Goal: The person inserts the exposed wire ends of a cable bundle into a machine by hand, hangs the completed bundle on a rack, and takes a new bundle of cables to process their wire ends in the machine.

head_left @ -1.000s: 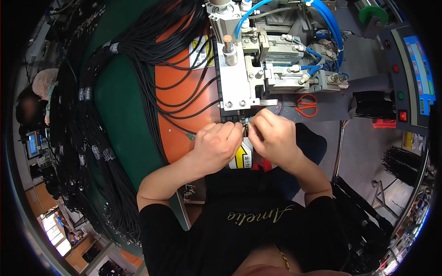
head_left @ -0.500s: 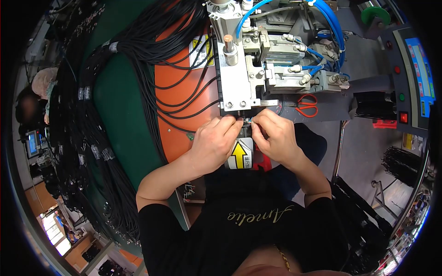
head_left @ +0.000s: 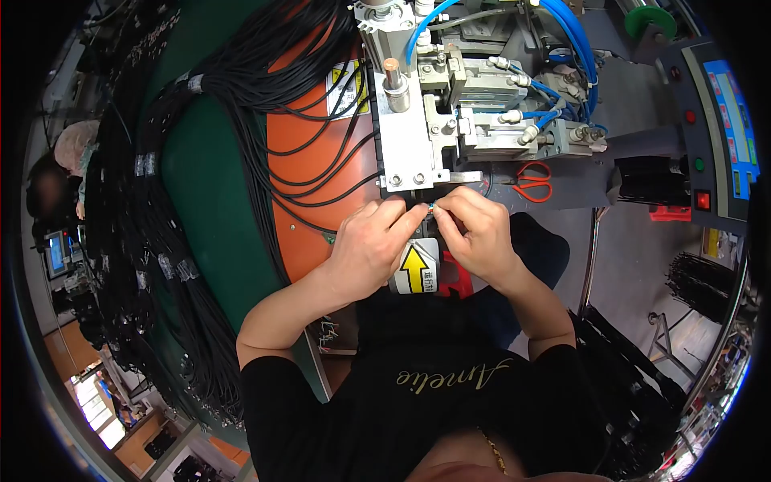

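Just in front of the machine's metal press head (head_left: 404, 145), my two hands meet fingertip to fingertip. My left hand (head_left: 371, 245) is closed in a pinch at the end of a black cable, most of which the fingers hide. Thin coloured wires (head_left: 431, 210) show between the fingertips. From the right side, my right hand (head_left: 475, 234) pinches these wires between thumb and forefinger. Below the fingers is a white label with a yellow arrow (head_left: 414, 269). Several black cables (head_left: 321, 198) run across the orange surface into the machine's left side.
A thick bundle of black cables (head_left: 241, 76) lies across the green table (head_left: 205, 173). Red-handled scissors (head_left: 533, 181) rest right of the press head. Pneumatic cylinders (head_left: 494, 132) with blue hoses stand behind. A control panel (head_left: 719, 132) is at far right. Another person (head_left: 56, 181) sits at far left.
Both hands stay together at the same spot, with slight finger movement around the coloured wires. The whole view has shifted slightly; the machine and cables look unchanged.
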{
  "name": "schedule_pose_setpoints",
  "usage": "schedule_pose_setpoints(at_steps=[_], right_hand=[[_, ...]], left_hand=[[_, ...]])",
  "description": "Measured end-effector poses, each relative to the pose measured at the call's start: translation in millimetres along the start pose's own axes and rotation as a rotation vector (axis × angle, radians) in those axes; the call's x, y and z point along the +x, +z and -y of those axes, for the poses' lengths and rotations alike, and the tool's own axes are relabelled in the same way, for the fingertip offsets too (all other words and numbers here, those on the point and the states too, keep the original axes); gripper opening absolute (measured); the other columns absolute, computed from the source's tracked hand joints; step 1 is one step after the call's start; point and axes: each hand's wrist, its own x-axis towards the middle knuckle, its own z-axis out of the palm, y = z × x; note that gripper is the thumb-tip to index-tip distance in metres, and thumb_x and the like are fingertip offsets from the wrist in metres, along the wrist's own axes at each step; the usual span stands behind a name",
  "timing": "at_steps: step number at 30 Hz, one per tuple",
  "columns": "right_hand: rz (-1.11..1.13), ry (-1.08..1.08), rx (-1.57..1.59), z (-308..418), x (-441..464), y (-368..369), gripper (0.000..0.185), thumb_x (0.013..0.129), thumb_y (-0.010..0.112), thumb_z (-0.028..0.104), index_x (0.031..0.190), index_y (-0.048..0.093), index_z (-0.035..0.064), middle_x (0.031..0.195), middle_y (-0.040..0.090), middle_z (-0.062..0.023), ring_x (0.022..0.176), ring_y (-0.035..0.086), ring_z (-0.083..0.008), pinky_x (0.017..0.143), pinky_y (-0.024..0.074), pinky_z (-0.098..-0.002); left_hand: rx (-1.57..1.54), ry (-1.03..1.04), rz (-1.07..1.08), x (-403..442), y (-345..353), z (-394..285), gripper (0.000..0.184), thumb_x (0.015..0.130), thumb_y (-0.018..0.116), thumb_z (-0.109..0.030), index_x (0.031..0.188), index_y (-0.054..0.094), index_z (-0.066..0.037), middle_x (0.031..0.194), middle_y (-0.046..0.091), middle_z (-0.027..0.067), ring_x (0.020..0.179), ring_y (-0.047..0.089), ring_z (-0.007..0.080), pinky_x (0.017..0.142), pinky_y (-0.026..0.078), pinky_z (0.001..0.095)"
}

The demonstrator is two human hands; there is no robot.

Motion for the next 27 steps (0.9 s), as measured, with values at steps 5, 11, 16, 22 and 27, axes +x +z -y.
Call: schedule_pose_setpoints(at_steps=[5, 11, 16, 22, 27], right_hand=[[-0.005, 0.033, 0.027, 0.5, -0.8, 1.1, 0.003, 0.081, 0.065, 0.0, 0.083, 0.065, -0.0024, 0.075, 0.062, -0.011, 0.055, 0.061, -0.0237, 0.049, 0.0459, -0.0313], [-0.008, -0.037, -0.109, 3.9, 0.1, 0.7, 0.002, 0.081, 0.066, 0.001, 0.082, 0.065, -0.0004, 0.077, 0.062, -0.0105, 0.059, 0.062, -0.0271, 0.051, 0.0476, -0.0334], [0.135, -0.084, -0.274, 7.5, 5.5, -8.2, 0.004, 0.079, 0.066, 0.001, 0.082, 0.064, 0.0015, 0.078, 0.062, -0.0097, 0.06, 0.062, -0.0286, 0.051, 0.0483, -0.0349], [-0.044, -0.111, -0.163, 2.5, 1.6, 0.5, 0.004, 0.079, 0.066, 0.002, 0.08, 0.063, 0.0032, 0.078, 0.061, -0.0096, 0.058, 0.06, -0.0284, 0.049, 0.047, -0.0352], [0.061, -0.051, -0.152, -0.5, 7.0, -3.1, 0.005, 0.078, 0.066, 0.003, 0.079, 0.062, 0.0022, 0.072, 0.061, -0.0098, 0.054, 0.06, -0.0255, 0.048, 0.0466, -0.0321]], left_hand=[[0.008, 0.071, 0.044, -0.8, -2.0, 3.6, 0.043, 0.067, 0.067, 0.002, 0.109, 0.066, -0.005, 0.077, 0.048, 0.0056, 0.063, 0.052, 0.0215, 0.054, 0.043, 0.033], [0.064, 0.118, 0.068, 0.4, -4.0, 2.3, 0.041, 0.07, 0.065, -0.003, 0.111, 0.065, -0.005, 0.078, 0.048, 0.0052, 0.065, 0.052, 0.0211, 0.056, 0.044, 0.0331], [0.111, 0.14, 0.133, 4.5, -6.8, -1.0, 0.038, 0.074, 0.062, -0.006, 0.112, 0.064, -0.001, 0.081, 0.049, 0.0065, 0.07, 0.054, 0.0216, 0.06, 0.046, 0.0331], [0.132, 0.166, 0.168, 7.2, -7.9, 0.0, 0.035, 0.077, 0.059, -0.008, 0.111, 0.061, 0.002, 0.087, 0.051, 0.0072, 0.075, 0.056, 0.0219, 0.064, 0.046, 0.0334], [0.14, 0.167, 0.181, 7.6, -10.7, 1.2, 0.033, 0.078, 0.06, -0.009, 0.11, 0.061, 0.001, 0.089, 0.052, 0.0068, 0.077, 0.056, 0.0219, 0.063, 0.045, 0.0326]])
